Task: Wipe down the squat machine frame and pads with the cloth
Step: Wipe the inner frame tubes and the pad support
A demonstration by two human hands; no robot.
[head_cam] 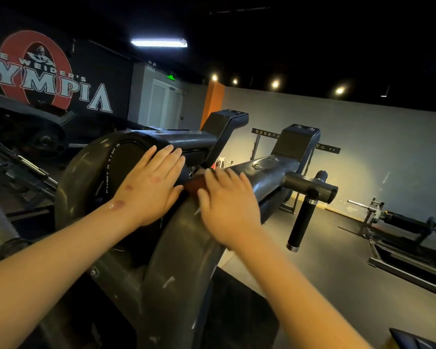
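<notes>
Seemingly mid-wipe on the squat machine frame [184, 260], left hand [151, 187] flat and open, right hand [227, 207] over the cloth [194, 185], grip unclear through blur, pads [227, 122] probably left.

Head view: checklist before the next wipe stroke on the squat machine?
1. Under right hand, cloth present: ok, its reddish-brown edge shows.
2. That cloth against frame: ok, at the junction of the two beams.
3. Whether right fingers grip or only press the cloth: cannot tell, blurred.
4. Flat left hand braced on frame: ok.
5. Both hands clear of handle: ok.
6. Already wiped shoulder pads: cannot tell.
</notes>
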